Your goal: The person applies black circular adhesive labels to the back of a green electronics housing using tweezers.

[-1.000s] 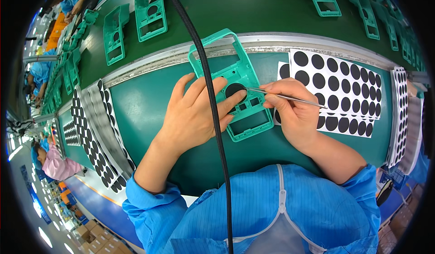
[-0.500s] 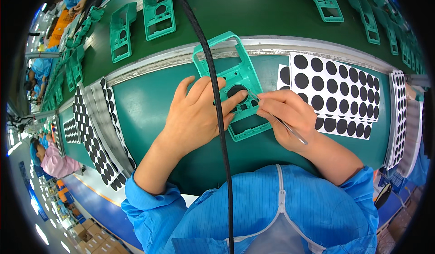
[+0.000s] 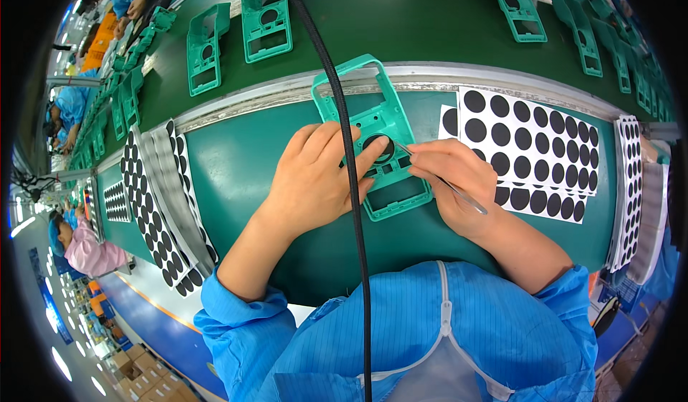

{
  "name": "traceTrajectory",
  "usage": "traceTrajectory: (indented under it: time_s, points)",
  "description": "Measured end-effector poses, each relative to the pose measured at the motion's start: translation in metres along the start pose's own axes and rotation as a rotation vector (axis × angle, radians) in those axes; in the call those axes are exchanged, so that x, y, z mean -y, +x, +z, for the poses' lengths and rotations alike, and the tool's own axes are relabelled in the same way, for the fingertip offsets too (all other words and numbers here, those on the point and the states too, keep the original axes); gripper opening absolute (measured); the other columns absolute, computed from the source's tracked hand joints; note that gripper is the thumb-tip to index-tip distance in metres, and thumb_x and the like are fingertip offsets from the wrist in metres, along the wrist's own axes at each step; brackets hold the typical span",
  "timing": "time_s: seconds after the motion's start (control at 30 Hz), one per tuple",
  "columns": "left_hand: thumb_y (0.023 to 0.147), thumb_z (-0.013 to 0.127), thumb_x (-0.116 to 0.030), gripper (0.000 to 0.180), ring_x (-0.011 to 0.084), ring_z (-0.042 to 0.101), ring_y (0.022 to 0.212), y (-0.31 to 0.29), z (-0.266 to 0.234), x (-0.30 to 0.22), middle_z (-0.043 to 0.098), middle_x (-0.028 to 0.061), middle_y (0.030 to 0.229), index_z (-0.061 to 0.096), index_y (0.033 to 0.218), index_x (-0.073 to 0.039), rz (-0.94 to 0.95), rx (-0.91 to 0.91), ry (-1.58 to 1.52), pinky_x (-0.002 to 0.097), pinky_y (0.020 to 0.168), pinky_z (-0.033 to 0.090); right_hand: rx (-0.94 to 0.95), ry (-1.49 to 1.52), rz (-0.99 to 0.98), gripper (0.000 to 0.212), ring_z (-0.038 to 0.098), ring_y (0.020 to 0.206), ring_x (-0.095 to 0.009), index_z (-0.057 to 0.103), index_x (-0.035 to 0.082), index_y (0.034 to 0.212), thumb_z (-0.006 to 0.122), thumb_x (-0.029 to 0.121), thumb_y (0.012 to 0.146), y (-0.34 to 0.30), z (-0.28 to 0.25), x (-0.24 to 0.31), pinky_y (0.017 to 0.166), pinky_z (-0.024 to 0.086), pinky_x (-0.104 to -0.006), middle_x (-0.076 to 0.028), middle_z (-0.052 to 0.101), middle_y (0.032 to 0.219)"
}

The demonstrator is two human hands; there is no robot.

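A green plastic housing (image 3: pixel 393 112) lies tilted in front of me, its top end over the metal rail. In its round opening sits a black disc (image 3: pixel 375 146). My left hand (image 3: pixel 313 176) rests over the housing's left side, its index fingertip pressing at the disc's edge and the other fingers bent on the frame. Pinched in my right hand (image 3: pixel 459 183) is a pair of metal tweezers (image 3: pixel 461 195), their tip reaching the disc's right edge. The tips of my left middle and ring fingers are partly hidden behind a black cable.
The black braided cable (image 3: pixel 334 79) hangs across the view. White sheets of black round stickers (image 3: pixel 530 144) lie at right, with more sheets (image 3: pixel 152 219) at left and a stack (image 3: pixel 628 187) at far right. Beyond the metal rail (image 3: pixel 430 72), several green housings (image 3: pixel 266 40) stand on a conveyor belt.
The housings on the left part of the belt have shifted slightly right. My left index fingertip has moved a little up along the disc. Both hands otherwise keep their places.
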State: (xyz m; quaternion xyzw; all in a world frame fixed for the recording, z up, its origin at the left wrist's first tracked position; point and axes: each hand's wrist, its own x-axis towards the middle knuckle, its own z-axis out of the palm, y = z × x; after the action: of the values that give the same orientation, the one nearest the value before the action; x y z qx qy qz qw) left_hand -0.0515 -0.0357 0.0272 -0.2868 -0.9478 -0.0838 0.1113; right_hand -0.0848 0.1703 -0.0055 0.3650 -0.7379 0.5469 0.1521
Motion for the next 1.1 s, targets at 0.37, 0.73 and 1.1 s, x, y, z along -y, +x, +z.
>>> traceTrajectory:
  time_s: [0.37,0.73,1.1]
  points:
    - [0.057,0.072,-0.014,0.059,0.0304,0.053,0.093,-0.002,0.003,0.002,0.052,0.0103,0.104,0.057,0.113,-0.006,-0.021,-0.002,-0.091,0.0401,0.08,0.043,0.041,-0.098,-0.088,0.024,0.063,0.068,-0.02,0.063,0.002,0.087,0.065,-0.008,0.065,-0.004,0.002,-0.002,0.054,0.053,-0.0249,-0.011,0.062,0.088]
    - [0.079,0.058,-0.003,0.058,0.0159,0.044,0.072,-0.01,0.026,-0.022,0.042,0.0064,0.077,0.035,0.131,-0.003,-0.558,-0.229,-0.404,0.0286,0.067,0.04,0.038,0.055,0.048,0.024,0.063,0.075,-0.021,0.062,0.003,0.088,0.062,-0.01,0.067,-0.003,-0.007,0.002,0.061,0.053,-0.0273,-0.011,0.061,0.096]
    - [0.086,0.044,-0.011,0.047,0.0396,0.058,0.065,0.118,0.027,0.042,0.059,0.0212,0.07,0.033,0.131,-0.003,-0.583,-0.296,-0.237,0.046,0.06,0.045,-0.411,0.267,0.461,0.012,0.06,0.075,-0.012,0.058,-0.002,0.092,0.056,0.009,0.087,-0.014,-0.122,-0.016,0.066,0.048,-0.0241,-0.007,0.061,0.084]
